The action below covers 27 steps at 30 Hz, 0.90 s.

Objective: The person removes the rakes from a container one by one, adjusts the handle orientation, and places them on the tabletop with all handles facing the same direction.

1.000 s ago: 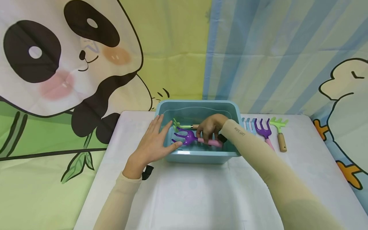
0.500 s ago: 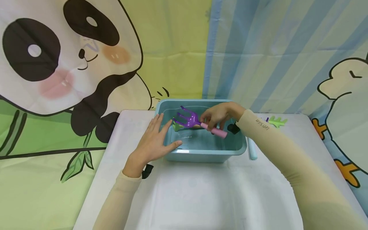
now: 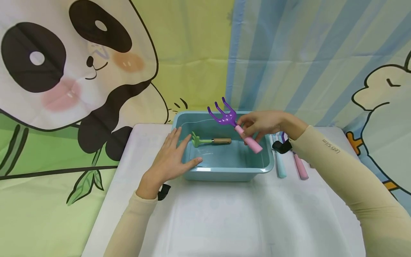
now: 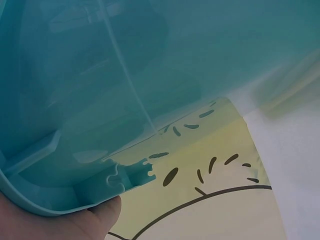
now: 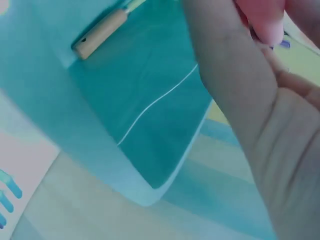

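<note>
My right hand [image 3: 261, 124] pinches the pink handle of a purple hand rake [image 3: 228, 118] and holds it above the right part of a blue plastic tub [image 3: 224, 175]. Its prongs point up and to the left, past the tub's back rim. Inside the tub lies a small green hand rake [image 3: 208, 141] with a wooden handle, near the back wall. My left hand [image 3: 170, 157] rests on the tub's left edge with fingers spread. In the left wrist view, part of that left hand [image 4: 95, 220] touches the tub's rim.
Right of the tub on the white table [image 3: 218, 217] lie a light blue rake [image 3: 280, 166] and another rake with a pink handle [image 3: 300, 167], both partly covered by my right arm. A printed cloth with a panda [image 3: 96, 71] hangs behind the table.
The purple rake has been lifted from the tub floor, up and to the right, in my right hand. The green rake stays in the tub. My left hand has hardly moved.
</note>
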### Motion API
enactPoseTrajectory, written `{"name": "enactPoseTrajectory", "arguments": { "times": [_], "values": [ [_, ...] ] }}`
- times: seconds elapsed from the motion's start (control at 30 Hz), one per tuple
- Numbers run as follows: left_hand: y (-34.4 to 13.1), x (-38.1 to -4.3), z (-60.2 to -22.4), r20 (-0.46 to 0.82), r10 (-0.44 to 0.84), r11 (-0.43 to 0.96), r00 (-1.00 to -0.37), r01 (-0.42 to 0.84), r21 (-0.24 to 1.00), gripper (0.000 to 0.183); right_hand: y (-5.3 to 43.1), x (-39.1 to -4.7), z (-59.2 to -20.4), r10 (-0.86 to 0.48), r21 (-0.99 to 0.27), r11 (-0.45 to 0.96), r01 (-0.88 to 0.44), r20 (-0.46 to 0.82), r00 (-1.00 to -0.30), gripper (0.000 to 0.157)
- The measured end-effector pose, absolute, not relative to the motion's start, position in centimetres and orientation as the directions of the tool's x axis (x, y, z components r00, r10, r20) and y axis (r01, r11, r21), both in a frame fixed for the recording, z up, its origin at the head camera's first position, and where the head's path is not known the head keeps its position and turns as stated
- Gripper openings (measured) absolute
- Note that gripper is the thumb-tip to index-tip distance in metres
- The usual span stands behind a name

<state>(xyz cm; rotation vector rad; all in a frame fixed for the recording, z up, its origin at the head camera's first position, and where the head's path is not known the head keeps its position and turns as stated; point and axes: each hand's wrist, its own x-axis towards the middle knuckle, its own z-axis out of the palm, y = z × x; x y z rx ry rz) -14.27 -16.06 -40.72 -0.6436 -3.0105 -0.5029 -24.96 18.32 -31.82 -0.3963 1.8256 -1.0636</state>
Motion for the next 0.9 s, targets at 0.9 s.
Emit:
{"name": "enactPoseTrajectory", "arguments": {
  "times": [0.9],
  "values": [
    [-16.0,-14.1,-40.7,0.096,0.399,0.856,-0.912,0.408,0.317,0.100,31.0,-12.4,-34.9,-0.500,-0.885,0.404,0.230,-0.424,-0.755,0.050]
  ]
}}
